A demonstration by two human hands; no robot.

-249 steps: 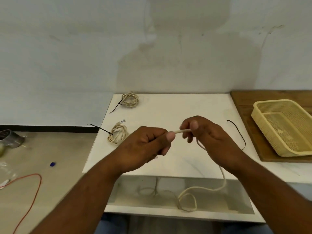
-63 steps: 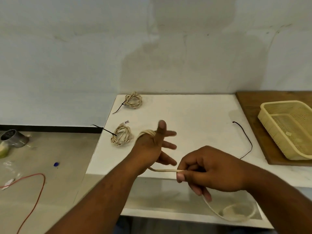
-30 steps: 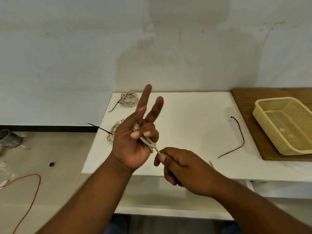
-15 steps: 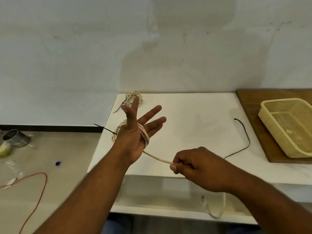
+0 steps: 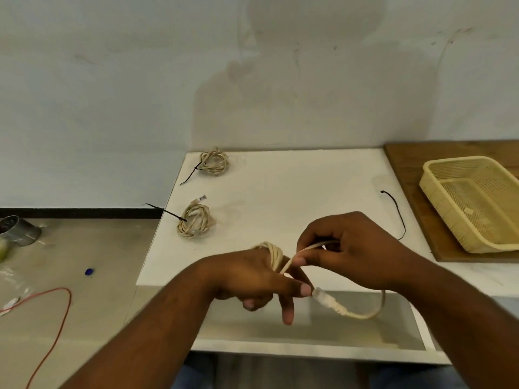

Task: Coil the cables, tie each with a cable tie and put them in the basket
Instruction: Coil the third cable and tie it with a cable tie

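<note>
A cream cable is wound in several turns around the fingers of my left hand, held palm down over the white table's front edge. My right hand pinches the free end of that cable just right of the coil. The short tail loops under my right wrist and ends in a clear plug beside my left fingertip. Two tied cream coils lie on the table's left side, one near and one far, each with a black tie. A loose black cable tie lies right of my hands. The yellow basket holds no cables.
The basket stands on a wooden board at the right. The white table backs onto a pale wall. On the floor to the left lie a red wire, a metal can and a small blue cap.
My left hand turned from palm up with spread fingers to palm down. My right hand rose from low right to beside the coil. The hanging tail got short, its plug now up by my fingers.
</note>
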